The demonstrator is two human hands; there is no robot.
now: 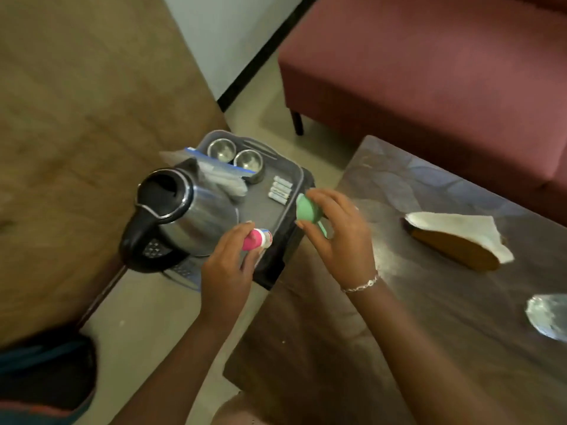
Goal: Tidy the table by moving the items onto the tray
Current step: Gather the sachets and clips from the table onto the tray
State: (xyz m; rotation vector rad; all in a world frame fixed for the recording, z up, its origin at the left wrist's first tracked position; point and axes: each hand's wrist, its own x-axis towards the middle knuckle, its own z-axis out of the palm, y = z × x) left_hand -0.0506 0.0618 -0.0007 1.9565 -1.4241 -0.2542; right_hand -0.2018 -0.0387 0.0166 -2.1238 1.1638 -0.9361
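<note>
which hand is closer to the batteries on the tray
Right. The right hand, holding a green scoop, is just beside the batteries; the left hand sits farther back near the kettle.

One tray [295,174], one steel kettle [196,214], two steel bowls [220,149], four batteries [280,189], one zip bag [219,176], one pink-capped bottle [257,239], one green scoop [308,210], one folded cloth [454,230]

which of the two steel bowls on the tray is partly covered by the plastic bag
The left bowl, at the tray's far corner: the blue-edged bag overlaps its near rim. The right bowl sits nearly clear.
</note>
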